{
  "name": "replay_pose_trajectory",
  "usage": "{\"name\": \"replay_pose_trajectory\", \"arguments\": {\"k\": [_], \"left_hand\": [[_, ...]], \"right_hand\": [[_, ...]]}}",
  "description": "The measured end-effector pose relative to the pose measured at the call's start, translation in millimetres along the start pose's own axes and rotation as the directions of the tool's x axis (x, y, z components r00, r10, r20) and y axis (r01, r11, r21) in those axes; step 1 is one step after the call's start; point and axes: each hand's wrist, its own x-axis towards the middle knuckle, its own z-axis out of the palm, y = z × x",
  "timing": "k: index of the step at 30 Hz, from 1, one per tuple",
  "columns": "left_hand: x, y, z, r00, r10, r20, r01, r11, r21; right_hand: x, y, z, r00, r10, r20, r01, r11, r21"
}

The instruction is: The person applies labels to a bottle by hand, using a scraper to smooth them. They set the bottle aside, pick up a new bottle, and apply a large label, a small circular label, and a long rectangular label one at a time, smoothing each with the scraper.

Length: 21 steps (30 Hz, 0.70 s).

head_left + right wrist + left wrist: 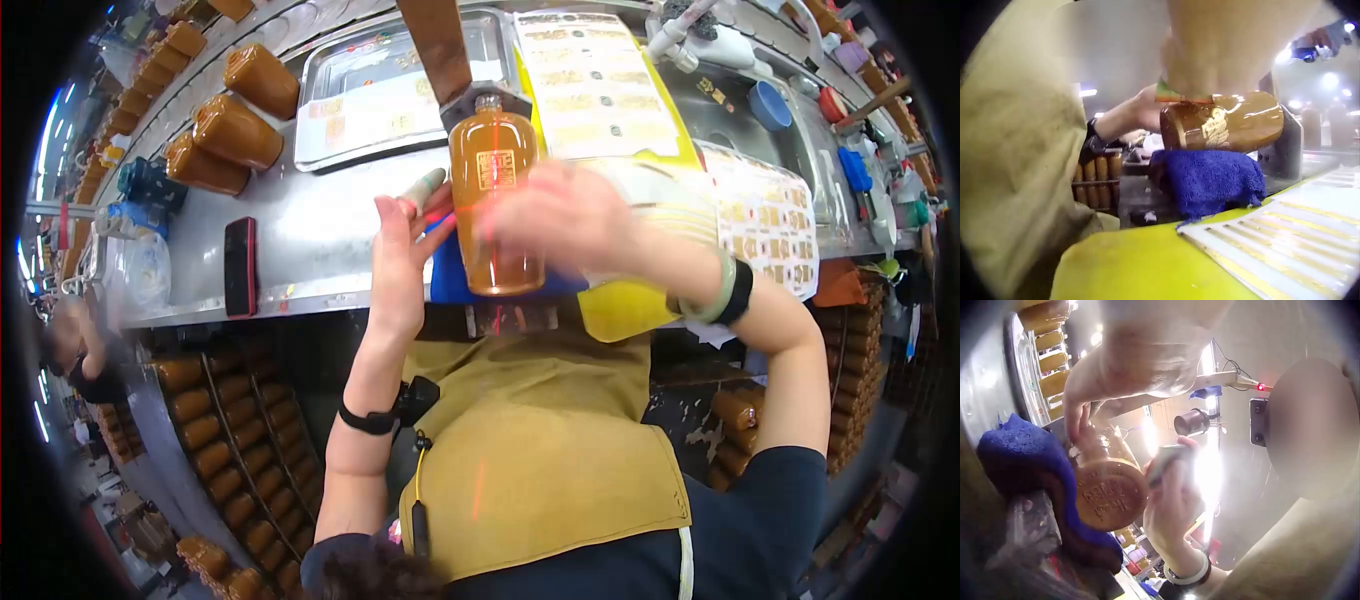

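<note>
A glossy brown bottle with a gold square label lies on its side over a blue towel, its neck end at a metal bracket. Embossed characters mark the bottle's round base, seen in the left wrist view. My left hand is at the bottle's left side, fingers extended and touching it. Blurred in the head view, my right hand is over the bottle's right side. It pinches a small greenish pad against the bottle; in the right wrist view the pad's edge looks green and orange.
Several brown bottles stand at the back left beside a metal tray. A phone lies on the steel table. Decal sheets rest on yellow backing to the right, near a sink holding a blue bowl.
</note>
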Motion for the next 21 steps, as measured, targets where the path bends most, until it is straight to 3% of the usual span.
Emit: {"name": "replay_pose_trajectory", "arguments": {"k": [1, 2, 3, 4, 5, 7, 9, 10, 11, 14, 21], "left_hand": [[0, 1, -2, 0.999, -0.007, 0.031, 0.007, 1.0, 0.005], [3, 3, 1, 0.997, -0.058, -0.041, 0.057, 0.998, -0.02], [9, 1, 3, 0.998, -0.047, -0.051, 0.046, 0.999, -0.012], [17, -5, 3, 0.997, -0.064, -0.036, 0.063, 0.998, -0.02], [21, -10, 6, 0.996, -0.087, -0.021, 0.086, 0.996, -0.031], [28, -6, 24, 0.999, -0.03, -0.014, 0.028, 0.992, -0.121], [37, -8, 32, 0.999, -0.019, 0.029, 0.021, 0.997, -0.071], [41, -8, 31, 0.998, -0.031, 0.056, 0.043, 0.975, -0.22], [42, -8, 31, 0.998, -0.031, 0.058, 0.043, 0.974, -0.22], [41, -9, 28, 0.996, -0.027, 0.083, 0.048, 0.965, -0.259], [46, -10, 29, 0.994, -0.088, 0.058, 0.103, 0.929, -0.356]], "right_hand": [[3, 22, 1, 0.975, 0.166, -0.147, -0.181, 0.979, -0.093], [13, 45, -16, 0.944, 0.25, -0.216, -0.29, 0.94, -0.18], [26, 59, -33, 0.943, 0.111, -0.315, -0.222, 0.913, -0.343], [33, 62, -40, 0.905, 0.128, -0.406, -0.251, 0.931, -0.266], [37, 50, -47, 0.852, 0.26, -0.454, -0.372, 0.911, -0.177], [36, 37, -51, 0.806, 0.312, -0.503, -0.394, 0.917, -0.062], [25, 19, -54, 0.788, 0.387, -0.479, -0.457, 0.889, -0.033], [20, 13, -55, 0.766, 0.459, -0.451, -0.517, 0.856, -0.007], [14, 12, -56, 0.765, 0.459, -0.452, -0.518, 0.855, -0.009], [-1, 8, -52, 0.645, 0.631, -0.43, -0.614, 0.764, 0.2], [-1, 2, -45, 0.573, 0.684, -0.451, -0.632, 0.72, 0.289]]}}
